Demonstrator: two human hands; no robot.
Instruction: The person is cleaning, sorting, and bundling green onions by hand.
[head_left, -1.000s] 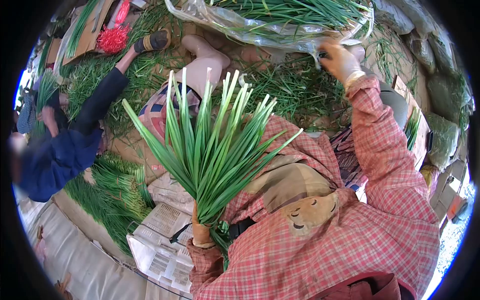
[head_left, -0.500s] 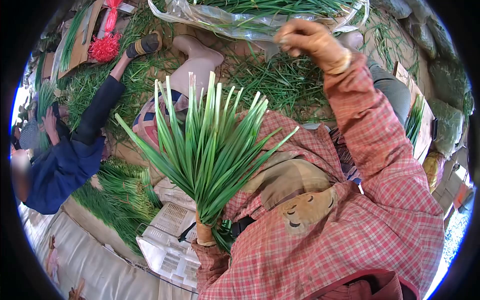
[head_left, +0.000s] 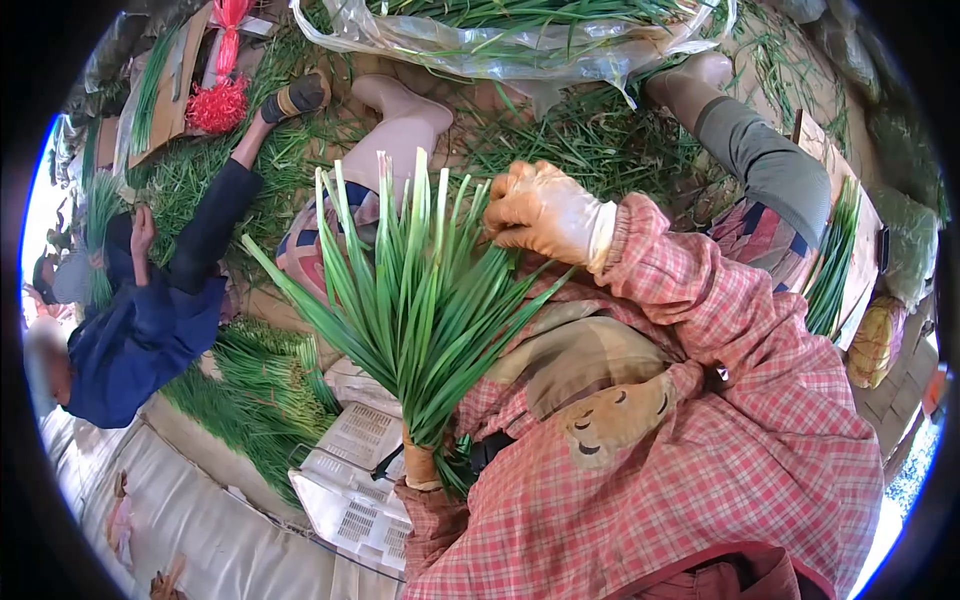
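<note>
My left hand (head_left: 420, 464), gloved in tan, is wrapped round the narrow lower part of a bunch of garlic chives (head_left: 410, 330). The long flat leaves fan out upward from it, with pale cut-looking ends at the top. My right hand (head_left: 545, 212), in a tan glove with a pale cuff, is closed at the upper right side of the bunch. Its curled fingers are on the ends of a few chives there; the exact grip is partly hidden.
A clear plastic sheet (head_left: 420, 45) with more greens lies ahead. Loose leaves (head_left: 600, 150) cover the ground. A white plastic basket (head_left: 350, 480) stands by my left arm, near piled chives (head_left: 260, 390). Red ties (head_left: 217, 105) hang at upper left. A co-worker in blue (head_left: 150, 330) sits left.
My right hand has come down and left from above the plastic sheet's near edge to the bunch's right side. The left hand keeps its hold. The co-worker's hand has moved away from their bundle.
</note>
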